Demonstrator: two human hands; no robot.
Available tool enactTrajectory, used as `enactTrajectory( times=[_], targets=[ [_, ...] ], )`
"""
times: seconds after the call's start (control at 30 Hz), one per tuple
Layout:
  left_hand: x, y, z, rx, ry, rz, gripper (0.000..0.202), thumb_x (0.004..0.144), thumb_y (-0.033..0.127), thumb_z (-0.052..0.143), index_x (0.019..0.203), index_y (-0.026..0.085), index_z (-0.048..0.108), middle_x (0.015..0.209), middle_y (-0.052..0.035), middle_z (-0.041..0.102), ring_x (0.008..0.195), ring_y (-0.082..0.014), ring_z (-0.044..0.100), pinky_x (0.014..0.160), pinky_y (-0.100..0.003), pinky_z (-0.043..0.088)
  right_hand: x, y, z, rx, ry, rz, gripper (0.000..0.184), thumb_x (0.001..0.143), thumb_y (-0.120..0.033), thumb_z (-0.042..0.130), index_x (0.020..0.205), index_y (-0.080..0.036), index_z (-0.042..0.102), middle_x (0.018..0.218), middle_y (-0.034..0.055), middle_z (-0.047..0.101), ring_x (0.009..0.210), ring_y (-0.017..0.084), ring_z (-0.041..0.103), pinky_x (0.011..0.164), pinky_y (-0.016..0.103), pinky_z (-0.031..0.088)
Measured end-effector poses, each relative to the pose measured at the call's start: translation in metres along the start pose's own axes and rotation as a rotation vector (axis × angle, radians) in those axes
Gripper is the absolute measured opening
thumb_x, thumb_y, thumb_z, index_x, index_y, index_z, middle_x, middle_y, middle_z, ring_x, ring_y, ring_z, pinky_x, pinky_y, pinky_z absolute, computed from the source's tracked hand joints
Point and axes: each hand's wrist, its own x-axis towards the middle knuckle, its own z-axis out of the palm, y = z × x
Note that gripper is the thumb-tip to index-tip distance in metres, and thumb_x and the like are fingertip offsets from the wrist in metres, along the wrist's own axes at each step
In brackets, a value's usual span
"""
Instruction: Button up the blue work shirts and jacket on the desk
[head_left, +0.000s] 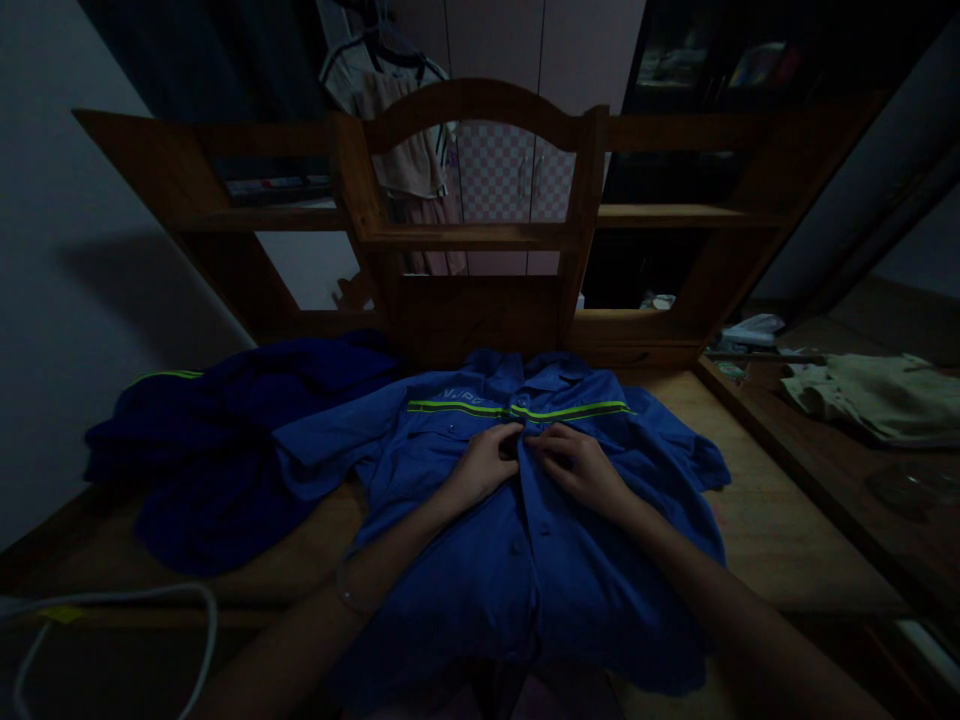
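Note:
A blue work shirt (pixel 450 520) with a yellow-green chest stripe lies spread on the wooden desk, collar towards the back. Its front hangs partly open below the stripe, with buttons visible along the edges. Just under the stripe, my left hand (pixel 486 462) grips one front edge, fingers curled. My right hand (pixel 579 468) pinches the opposite edge between thumb and fingers, close beside the left. The fingertips hide whatever button or buttonhole is between them. A clear bangle (pixel 351 588) circles my left forearm.
A crumpled dark blue garment (pixel 225 450) lies to the left on the desk (pixel 780 520). Behind stands a wooden shelf unit (pixel 480 237). On the right, a pale folded cloth (pixel 877 395) rests on another surface. A white cable (pixel 142 597) loops at the lower left.

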Motion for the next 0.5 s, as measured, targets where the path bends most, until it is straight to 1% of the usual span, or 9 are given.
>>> enactTrajectory(
  times=[0.07,0.1,0.2,0.27,0.33,0.4,0.5],
  targets=[
    [0.0,-0.001,0.002,0.071,0.044,-0.002,0.037,0.066,0.007,0.057,0.102,0.017,0.06,0.091,-0.0044,0.066,0.081,-0.0174,0.061,0.07,-0.024,0.046,0.0,-0.002,-0.002,0.019,0.082,0.026,0.029,0.09,-0.019,0.048,0.112,-0.023,0.066,0.092,0.0055,0.061,0.082,0.017,0.059,0.072,0.028,0.045],
    [0.0,-0.001,0.003,0.112,0.055,0.005,0.035,0.066,0.007,0.057,0.1,0.017,0.061,0.089,-0.0041,0.066,0.079,-0.017,0.061,0.068,-0.024,0.046,0.001,-0.003,-0.005,0.038,0.14,0.045,0.029,0.091,-0.021,0.048,0.112,-0.023,0.066,0.092,0.0055,0.062,0.083,0.017,0.059,0.073,0.028,0.045],
    [0.0,0.001,0.004,0.231,0.035,0.046,0.024,0.068,0.009,0.056,0.088,0.017,0.065,0.083,-0.003,0.065,0.072,-0.0154,0.059,0.064,-0.023,0.043,0.004,-0.001,-0.019,0.118,0.315,0.139,0.027,0.091,-0.029,0.05,0.11,-0.021,0.068,0.091,0.0046,0.063,0.082,0.018,0.058,0.072,0.027,0.045],
    [-0.001,0.002,0.003,0.254,0.026,0.045,0.023,0.069,0.011,0.055,0.088,0.018,0.066,0.078,-0.0019,0.064,0.067,-0.014,0.058,0.061,-0.022,0.041,0.005,0.003,-0.028,0.188,0.395,0.217,0.028,0.088,-0.034,0.054,0.107,-0.02,0.069,0.088,0.0034,0.064,0.078,0.017,0.057,0.07,0.027,0.045],
    [-0.001,0.001,0.003,0.229,0.027,0.02,0.023,0.07,0.013,0.055,0.089,0.017,0.067,0.075,-0.0015,0.064,0.066,-0.0134,0.057,0.06,-0.022,0.041,0.006,0.009,-0.033,0.267,0.422,0.279,0.028,0.086,-0.036,0.057,0.105,-0.02,0.07,0.089,0.0029,0.066,0.08,0.017,0.058,0.072,0.027,0.045],
    [-0.001,0.001,0.004,0.227,0.03,0.006,0.02,0.071,0.014,0.056,0.087,0.016,0.067,0.074,-0.0018,0.064,0.066,-0.0135,0.058,0.06,-0.022,0.041,0.007,0.012,-0.033,0.321,0.412,0.313,0.028,0.083,-0.037,0.06,0.103,-0.02,0.071,0.094,0.0033,0.068,0.086,0.019,0.06,0.077,0.029,0.046],
    [0.0,0.002,0.004,0.299,0.038,0.023,0.016,0.07,0.014,0.057,0.082,0.017,0.067,0.072,-0.0015,0.064,0.065,-0.0138,0.058,0.06,-0.023,0.041,0.008,0.014,-0.031,0.342,0.383,0.335,0.03,0.081,-0.039,0.062,0.102,-0.02,0.071,0.099,0.004,0.069,0.092,0.021,0.06,0.082,0.032,0.046]
  ],
)
